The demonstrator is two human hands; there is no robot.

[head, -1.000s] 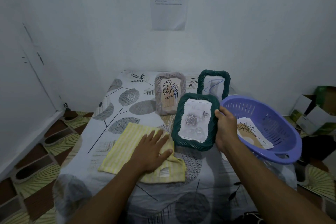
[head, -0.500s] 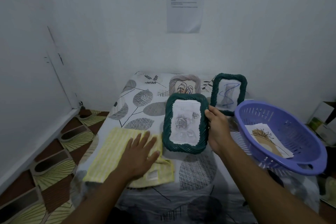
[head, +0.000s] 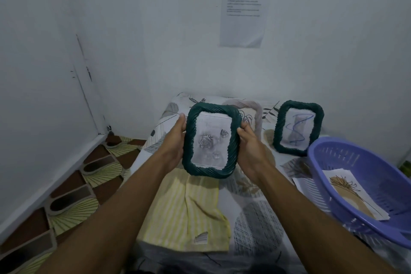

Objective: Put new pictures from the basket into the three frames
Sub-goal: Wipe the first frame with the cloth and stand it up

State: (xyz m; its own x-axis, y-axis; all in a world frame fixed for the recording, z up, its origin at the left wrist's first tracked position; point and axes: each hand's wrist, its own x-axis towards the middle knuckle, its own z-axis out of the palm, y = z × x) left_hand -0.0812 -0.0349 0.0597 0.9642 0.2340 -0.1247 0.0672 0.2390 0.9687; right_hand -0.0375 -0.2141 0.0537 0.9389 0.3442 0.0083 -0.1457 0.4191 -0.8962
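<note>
The dark green, rope-twisted rectangular frame point(head: 211, 140) is held up above the counter, upright, with its front turned to the person. It is clamped between both hands: the left hand point(head: 175, 140) grips its left edge and the right hand point(head: 251, 144) its right edge, with the fingers point(head: 242, 125) curled round the rim and mostly hidden behind it. A grey drawing of roses is seen inside this frame, and the back is not shown, so it cannot be told whether it has been opened.

Behind the right fingers, partly hidden, a pale beige frame point(head: 255, 113) stands with a line drawing in it. Further right of the fingers a second dark green rope frame point(head: 298, 128) stands upright, carrying a blue squiggle picture. Right of and nearer than the fingers, the purple slotted plastic basket point(head: 333, 158) is tilted on the counter's edge, and a paper picture of a brown plant point(head: 353, 193) lies inside it.

Below the fingers a yellow striped cloth point(head: 184, 207) is spread on the leaf-printed counter point(head: 255, 224).

The task is judged to be at its start. All three frames are filled, apparently with the pictures to be replaced, and at least one new picture is left in the basket. The held frame is taken to be the first one worked on: its old picture is not yet removed, and all three exchanges appear to remain.
</note>
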